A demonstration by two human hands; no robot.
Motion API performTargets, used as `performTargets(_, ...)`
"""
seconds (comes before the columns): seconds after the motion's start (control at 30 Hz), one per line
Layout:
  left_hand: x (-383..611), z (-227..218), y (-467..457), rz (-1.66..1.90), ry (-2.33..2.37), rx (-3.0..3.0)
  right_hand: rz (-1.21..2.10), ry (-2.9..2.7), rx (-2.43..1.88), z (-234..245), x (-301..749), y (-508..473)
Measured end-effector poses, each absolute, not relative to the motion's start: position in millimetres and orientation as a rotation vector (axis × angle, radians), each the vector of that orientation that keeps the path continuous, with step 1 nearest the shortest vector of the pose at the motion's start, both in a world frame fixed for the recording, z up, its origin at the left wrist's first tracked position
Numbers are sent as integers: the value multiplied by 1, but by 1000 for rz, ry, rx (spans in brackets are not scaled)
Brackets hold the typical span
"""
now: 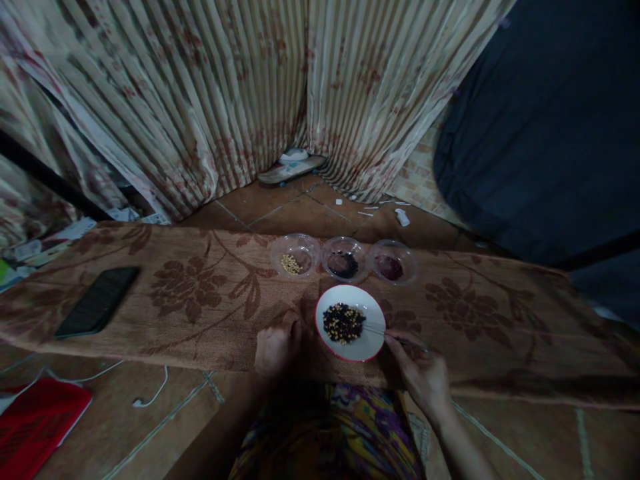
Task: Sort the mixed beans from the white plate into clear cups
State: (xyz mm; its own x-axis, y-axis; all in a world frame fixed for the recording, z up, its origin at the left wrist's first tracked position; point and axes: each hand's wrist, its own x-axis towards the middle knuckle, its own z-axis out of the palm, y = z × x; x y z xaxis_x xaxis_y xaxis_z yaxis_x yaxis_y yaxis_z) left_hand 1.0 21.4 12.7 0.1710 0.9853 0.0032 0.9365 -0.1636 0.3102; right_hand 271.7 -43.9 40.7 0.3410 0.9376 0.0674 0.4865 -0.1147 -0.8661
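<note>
A white plate (374, 347) with a red rim sits near the front edge of the cloth-covered table. On it lies a mixed heap of yellow, black and dark red beans (344, 323). My right hand (419, 367) is closed on a thin metal utensil (375, 329), whose tip reaches the right side of the heap; its exact kind is unclear. Left of the plate, my left hand (277, 345) rests on the cloth in a loose fist, with nothing visible in it. Behind the plate stand three clear bowls: yellow beans (291, 265), black beans (345, 265) and dark red beans (390, 268).
A dark phone (97, 302) lies on the left of the brown floral tablecloth (210, 340). Striped curtains (240, 87) hang beyond the table, with a skateboard (293, 171) at their foot. A red object (43, 427) and a white cable (155, 399) are on the tiled floor.
</note>
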Motion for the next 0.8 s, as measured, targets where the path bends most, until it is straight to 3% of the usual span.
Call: performTargets(0.8,0,9,22,349,1865,2209,592,-1371,-1697,46,271,-42)
